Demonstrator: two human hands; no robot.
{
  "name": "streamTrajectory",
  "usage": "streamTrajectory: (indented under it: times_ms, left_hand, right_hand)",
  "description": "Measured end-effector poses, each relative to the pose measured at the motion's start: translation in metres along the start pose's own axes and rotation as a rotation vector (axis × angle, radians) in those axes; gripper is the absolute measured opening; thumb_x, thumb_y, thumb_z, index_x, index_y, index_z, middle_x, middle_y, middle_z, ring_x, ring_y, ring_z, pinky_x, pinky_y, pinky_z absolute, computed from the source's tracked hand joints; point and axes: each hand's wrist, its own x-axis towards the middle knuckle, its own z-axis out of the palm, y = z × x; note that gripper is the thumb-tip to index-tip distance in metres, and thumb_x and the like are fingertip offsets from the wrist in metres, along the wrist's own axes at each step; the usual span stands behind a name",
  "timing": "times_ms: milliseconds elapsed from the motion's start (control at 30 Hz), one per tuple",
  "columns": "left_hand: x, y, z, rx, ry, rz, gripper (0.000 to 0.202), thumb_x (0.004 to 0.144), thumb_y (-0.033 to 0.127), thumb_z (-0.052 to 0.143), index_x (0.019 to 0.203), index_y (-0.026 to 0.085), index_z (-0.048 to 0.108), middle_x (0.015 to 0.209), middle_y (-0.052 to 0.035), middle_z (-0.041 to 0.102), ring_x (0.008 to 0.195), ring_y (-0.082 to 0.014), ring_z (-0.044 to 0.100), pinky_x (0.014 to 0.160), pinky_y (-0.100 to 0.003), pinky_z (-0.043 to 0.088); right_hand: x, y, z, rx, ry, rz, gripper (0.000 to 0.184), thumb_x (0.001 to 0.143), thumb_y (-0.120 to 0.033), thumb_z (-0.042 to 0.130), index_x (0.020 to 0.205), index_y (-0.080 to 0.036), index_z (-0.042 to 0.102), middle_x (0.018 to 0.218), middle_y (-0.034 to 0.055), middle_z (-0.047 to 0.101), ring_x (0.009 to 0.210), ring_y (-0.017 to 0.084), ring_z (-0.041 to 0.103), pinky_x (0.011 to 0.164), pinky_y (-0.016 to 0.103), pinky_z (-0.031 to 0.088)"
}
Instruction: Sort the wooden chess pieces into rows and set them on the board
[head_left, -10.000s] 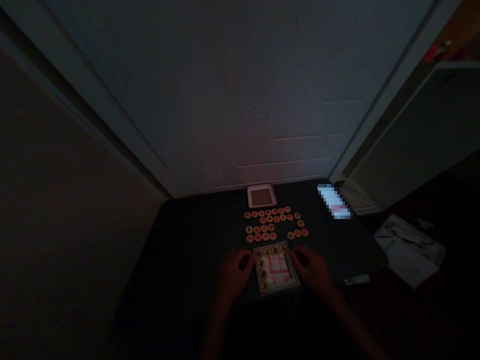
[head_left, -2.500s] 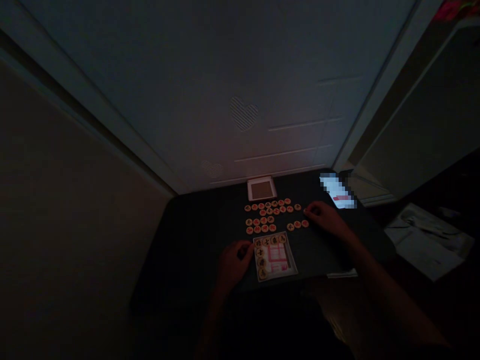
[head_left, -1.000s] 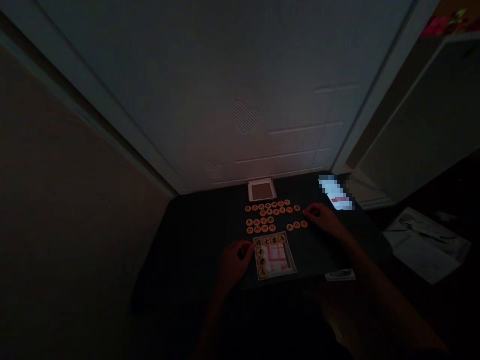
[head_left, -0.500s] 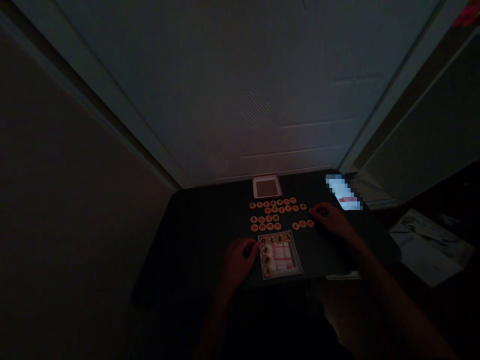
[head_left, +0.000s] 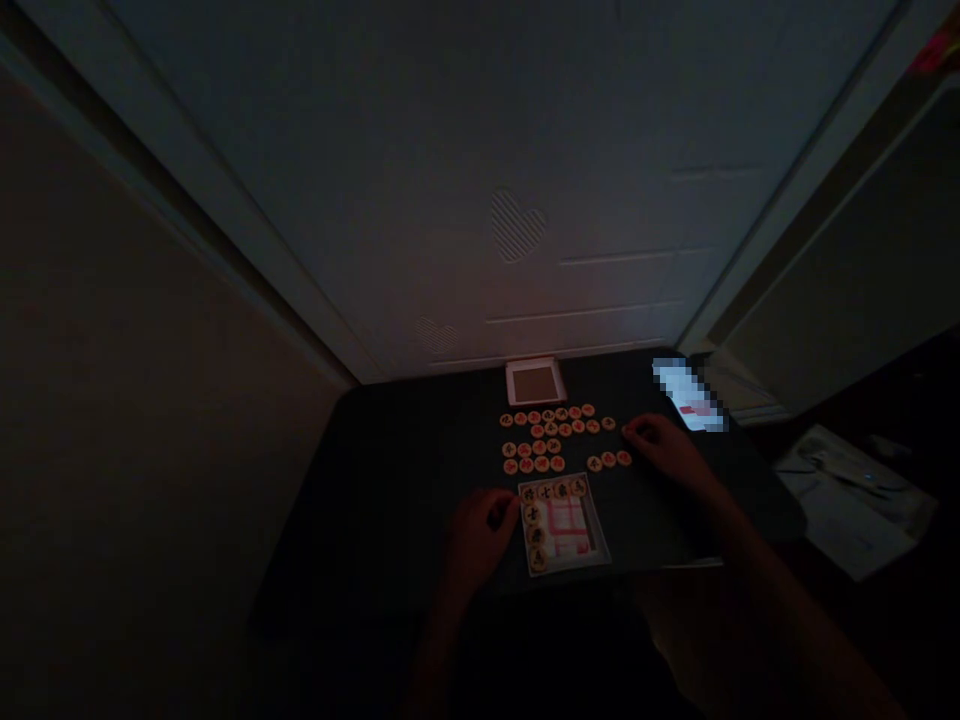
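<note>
The scene is very dark. A shallow white box (head_left: 581,550) with a red grid lies near the front of a dark table (head_left: 390,480); several round pieces sit along its top and left sides. My left hand (head_left: 480,530) rests curled against the box's left edge. Several loose round game pieces (head_left: 551,435) with red or dark characters lie in rows behind the box. My right hand (head_left: 664,445) lies on the table, fingers curled, just right of a short row of three pieces (head_left: 609,460). Whether it holds a piece is too dark to tell.
A box lid (head_left: 534,382) lies at the table's far edge against a white door (head_left: 517,230) with heart marks. A blurred-out bright object (head_left: 688,395) sits at the far right corner. Pale papers or bags (head_left: 855,495) lie on the floor to the right.
Ten seconds ago both hands held the box's sides. The right hand has since moved up to the loose pieces at right and stays there. The view shifts slightly.
</note>
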Motion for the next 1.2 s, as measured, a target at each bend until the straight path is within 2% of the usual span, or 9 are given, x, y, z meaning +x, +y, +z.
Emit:
streamTrajectory:
  times_ms: [367,633,967,1100,1200]
  left_hand:
    - [0.000,0.007,-0.005,-0.010,-0.015,-0.021,0.017,0.096,0.034,0.057,0.090,0.025,0.071,0.084,-0.0016,0.072,0.077,-0.0188,0.065,0.075,-0.032,0.050]
    - [0.001,0.006,-0.004,-0.008,-0.015,-0.028,0.017,0.095,0.033,0.057,0.090,0.025,0.071,0.082,-0.0011,0.071,0.075,-0.0182,0.065,0.072,-0.031,0.051]
    - [-0.001,0.003,-0.003,-0.024,-0.003,-0.023,0.016,0.096,0.035,0.059,0.091,0.025,0.071,0.083,-0.0013,0.073,0.076,-0.0190,0.066,0.073,-0.032,0.051]
    - [-0.001,0.005,-0.005,-0.039,-0.026,-0.036,0.015,0.096,0.035,0.058,0.093,0.026,0.071,0.085,-0.0014,0.073,0.079,-0.0196,0.067,0.075,-0.034,0.051]
    - [-0.001,0.007,-0.007,-0.043,-0.040,-0.037,0.016,0.096,0.034,0.057,0.094,0.026,0.070,0.086,-0.0020,0.073,0.080,-0.0198,0.067,0.077,-0.034,0.051]
  right_hand:
    - [-0.004,-0.001,0.003,-0.008,0.055,0.013,0.035,0.089,-0.052,0.061,0.104,-0.022,0.069,0.101,0.0080,0.070,0.079,0.021,0.066,0.069,0.034,0.053]
    - [-0.007,-0.005,0.003,-0.001,0.066,0.017,0.034,0.087,-0.051,0.063,0.103,-0.022,0.069,0.097,0.0070,0.071,0.077,0.021,0.066,0.069,0.034,0.052]
    - [-0.014,-0.009,0.008,0.038,0.178,0.064,0.042,0.085,-0.060,0.064,0.103,-0.022,0.069,0.085,0.0056,0.070,0.070,0.021,0.066,0.064,0.034,0.052]
    - [-0.028,-0.026,0.003,0.119,0.196,0.082,0.046,0.086,-0.062,0.064,0.110,-0.022,0.067,0.088,0.0069,0.071,0.075,0.023,0.067,0.065,0.035,0.054]
    - [-0.052,-0.055,0.003,0.140,0.139,-0.019,0.040,0.086,-0.057,0.066,0.108,-0.024,0.066,0.099,0.0090,0.071,0.085,0.025,0.068,0.073,0.037,0.056]
